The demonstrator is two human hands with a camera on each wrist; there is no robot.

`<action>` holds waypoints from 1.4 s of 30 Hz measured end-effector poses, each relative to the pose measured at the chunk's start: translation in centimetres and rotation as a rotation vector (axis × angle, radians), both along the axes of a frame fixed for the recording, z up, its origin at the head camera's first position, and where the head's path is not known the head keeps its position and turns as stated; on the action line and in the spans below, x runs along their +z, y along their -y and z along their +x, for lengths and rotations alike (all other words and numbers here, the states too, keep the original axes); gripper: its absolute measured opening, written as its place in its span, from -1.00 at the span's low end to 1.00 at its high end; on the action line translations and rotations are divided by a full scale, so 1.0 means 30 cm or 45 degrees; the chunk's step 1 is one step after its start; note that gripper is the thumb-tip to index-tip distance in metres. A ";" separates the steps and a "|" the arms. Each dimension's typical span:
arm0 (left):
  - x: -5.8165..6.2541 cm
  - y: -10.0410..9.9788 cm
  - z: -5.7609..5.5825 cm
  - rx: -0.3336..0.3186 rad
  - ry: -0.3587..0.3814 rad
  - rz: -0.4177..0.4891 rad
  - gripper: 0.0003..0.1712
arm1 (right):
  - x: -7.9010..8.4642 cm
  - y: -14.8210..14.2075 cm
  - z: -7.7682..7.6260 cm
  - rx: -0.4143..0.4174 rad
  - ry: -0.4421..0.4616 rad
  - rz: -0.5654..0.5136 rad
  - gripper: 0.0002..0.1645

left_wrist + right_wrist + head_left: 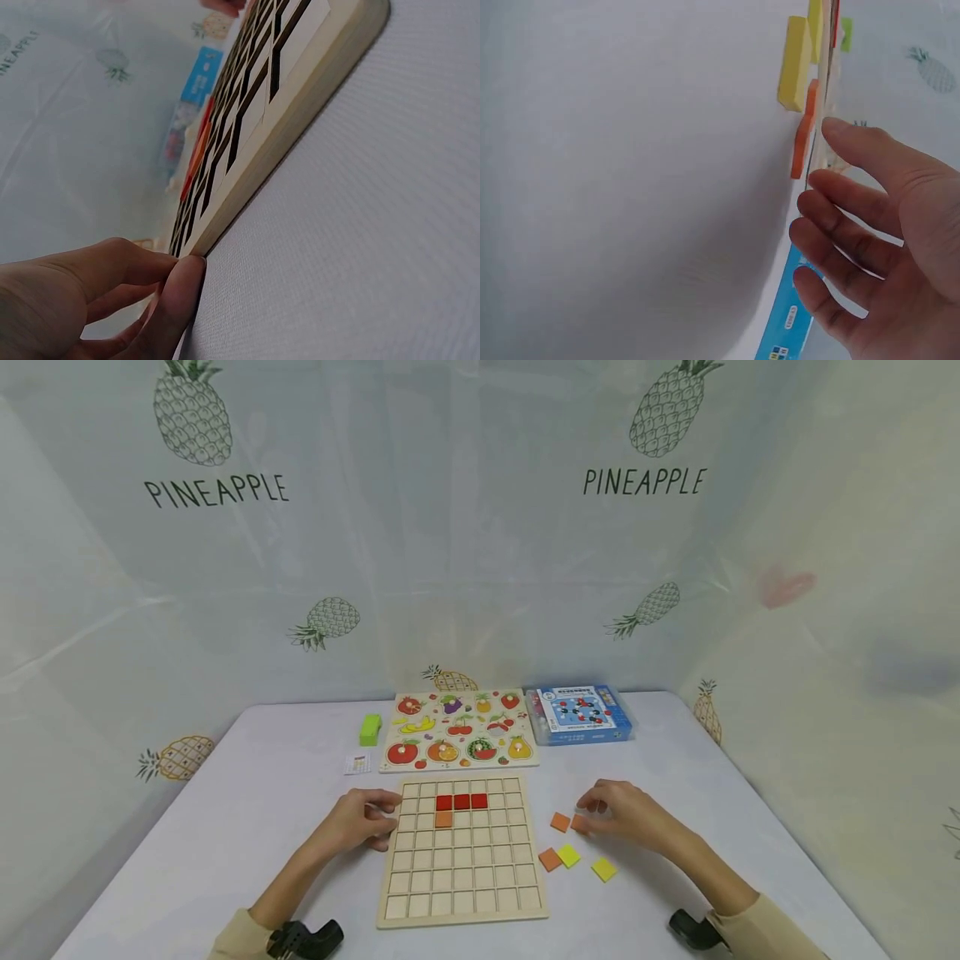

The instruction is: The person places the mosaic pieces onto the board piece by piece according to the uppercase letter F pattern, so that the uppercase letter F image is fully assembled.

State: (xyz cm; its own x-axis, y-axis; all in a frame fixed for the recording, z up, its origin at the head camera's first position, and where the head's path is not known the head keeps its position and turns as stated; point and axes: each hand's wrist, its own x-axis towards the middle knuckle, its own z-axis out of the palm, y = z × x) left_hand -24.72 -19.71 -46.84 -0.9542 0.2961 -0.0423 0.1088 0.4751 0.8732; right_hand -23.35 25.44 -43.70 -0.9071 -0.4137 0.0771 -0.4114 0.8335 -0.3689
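Observation:
A wooden grid board [462, 920] lies on the table. Three red tiles [462, 802] form a row in its upper cells, and one orange tile [444, 819] sits just below the leftmost red one. At the board's left edge, my left hand [362, 820] pinches the rim [225, 214] between thumb and finger. My right hand [626, 814] hovers over a loose orange tile [580, 825], fingers [847, 225] apart and gently bent with nothing between them. Two more orange tiles [560, 822] and two yellow tiles [603, 870] lie nearby, right of the board.
Behind the grid board lies a fruit picture puzzle [461, 729]. A blue box [581, 715] stands to its right. A green block [370, 730] and a small printed card [357, 764] are left of the puzzle. A pineapple-print curtain [480, 527] hangs behind the table.

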 end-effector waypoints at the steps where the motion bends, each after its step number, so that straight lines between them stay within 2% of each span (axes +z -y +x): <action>1: 0.001 0.000 0.000 0.001 -0.002 0.000 -0.52 | -0.002 -0.002 0.002 0.016 -0.005 -0.003 -0.69; 5: 0.002 -0.001 0.000 0.005 -0.005 -0.003 -0.52 | -0.007 -0.005 0.006 0.059 -0.006 -0.010 -0.75; 11: 0.002 -0.001 0.001 0.011 0.006 0.003 -0.51 | -0.015 -0.002 0.000 0.062 -0.001 0.032 -0.78; 18: 0.001 -0.003 0.006 0.013 0.006 0.005 -0.51 | -0.018 0.005 0.000 0.029 -0.024 0.074 -0.82; 29: 0.006 -0.005 0.008 0.017 0.006 0.007 -0.52 | -0.018 0.010 -0.005 0.001 0.000 0.085 -0.84; 42: 0.008 -0.008 0.009 0.022 0.002 -0.001 -0.52 | 0.006 0.013 -0.013 0.042 -0.072 0.071 -0.85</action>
State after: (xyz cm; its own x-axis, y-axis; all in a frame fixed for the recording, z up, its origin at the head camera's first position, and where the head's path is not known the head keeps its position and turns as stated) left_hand -24.45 -19.47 -46.60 -0.9591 0.2795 -0.0444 0.0988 0.4778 0.8729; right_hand -23.74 25.05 -43.53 -0.8879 -0.4482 0.1038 -0.4577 0.8377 -0.2980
